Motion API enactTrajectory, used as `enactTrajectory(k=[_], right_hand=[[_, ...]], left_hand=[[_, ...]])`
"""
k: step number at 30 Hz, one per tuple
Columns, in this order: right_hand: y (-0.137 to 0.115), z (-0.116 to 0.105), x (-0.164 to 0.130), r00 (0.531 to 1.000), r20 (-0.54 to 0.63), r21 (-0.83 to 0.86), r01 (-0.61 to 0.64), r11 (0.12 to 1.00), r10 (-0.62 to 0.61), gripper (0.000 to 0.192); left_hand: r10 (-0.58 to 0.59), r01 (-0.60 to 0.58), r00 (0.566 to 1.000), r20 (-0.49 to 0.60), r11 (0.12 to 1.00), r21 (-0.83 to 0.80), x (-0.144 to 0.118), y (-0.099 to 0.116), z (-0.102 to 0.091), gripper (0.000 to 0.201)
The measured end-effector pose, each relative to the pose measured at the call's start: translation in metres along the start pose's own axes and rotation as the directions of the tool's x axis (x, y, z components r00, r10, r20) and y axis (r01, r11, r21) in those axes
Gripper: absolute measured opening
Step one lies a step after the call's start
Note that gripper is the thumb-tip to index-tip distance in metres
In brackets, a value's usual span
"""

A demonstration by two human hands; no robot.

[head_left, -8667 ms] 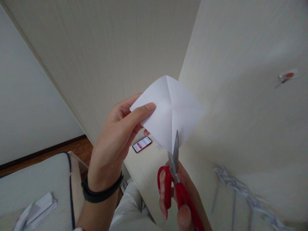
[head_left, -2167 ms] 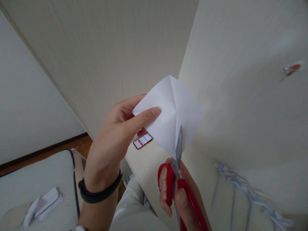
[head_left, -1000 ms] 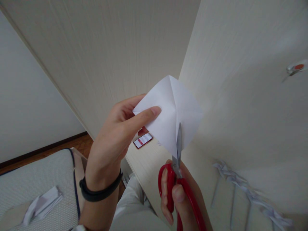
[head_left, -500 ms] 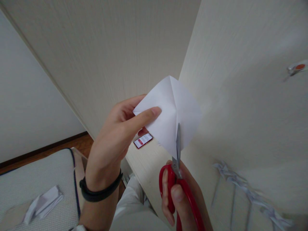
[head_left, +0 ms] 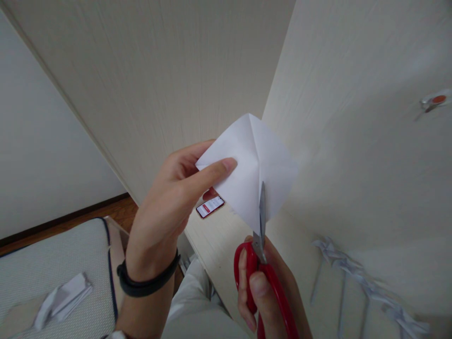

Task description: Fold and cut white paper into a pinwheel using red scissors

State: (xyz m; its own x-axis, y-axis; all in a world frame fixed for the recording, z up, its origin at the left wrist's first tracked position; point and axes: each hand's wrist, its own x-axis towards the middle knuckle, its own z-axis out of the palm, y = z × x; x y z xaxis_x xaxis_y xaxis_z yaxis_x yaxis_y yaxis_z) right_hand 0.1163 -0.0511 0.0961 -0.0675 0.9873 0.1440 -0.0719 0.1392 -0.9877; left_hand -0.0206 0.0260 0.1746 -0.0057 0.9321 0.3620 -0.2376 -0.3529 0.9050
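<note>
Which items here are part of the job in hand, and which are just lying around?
In use:
- left hand pinching the folded white paper
- right hand gripping the red scissors, blade on the paper's lower point

Lying about:
- phone on the desk
- paper strips on the desk
- crumpled paper on the cushion
- small red object

Matt white folded paper [head_left: 252, 167] at frame centre meets scissors [head_left: 263, 263] with dull grey metal blades and glossy red plastic handles. Below lies a pale table [head_left: 219, 249] of fine wood-grain laminate; a phone [head_left: 210, 206] shows a glossy screen. Lower left, a woven cloth cushion [head_left: 52, 273].
</note>
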Motion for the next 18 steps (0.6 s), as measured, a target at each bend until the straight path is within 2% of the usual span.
enactTrajectory(k=[7,11,18], right_hand=[[0.002,-0.001,0.003,1.0,0.027,-0.01,-0.005,1.0,0.005,0.045],[0.005,0.0,0.005,1.0,0.025,0.003,0.017,1.0,-0.017,0.046],[0.02,0.007,0.002,0.997,-0.015,0.049,0.071,0.996,-0.07,0.038]], left_hand=[[0.002,-0.002,1.0,-0.014,1.0,0.017,0.0,0.0,-0.001,0.012],[-0.011,0.012,1.0,0.016,1.0,-0.016,0.001,0.0,0.0,0.01],[-0.017,0.017,1.0,-0.007,0.999,-0.031,0.001,-0.002,-0.001,0.006]])
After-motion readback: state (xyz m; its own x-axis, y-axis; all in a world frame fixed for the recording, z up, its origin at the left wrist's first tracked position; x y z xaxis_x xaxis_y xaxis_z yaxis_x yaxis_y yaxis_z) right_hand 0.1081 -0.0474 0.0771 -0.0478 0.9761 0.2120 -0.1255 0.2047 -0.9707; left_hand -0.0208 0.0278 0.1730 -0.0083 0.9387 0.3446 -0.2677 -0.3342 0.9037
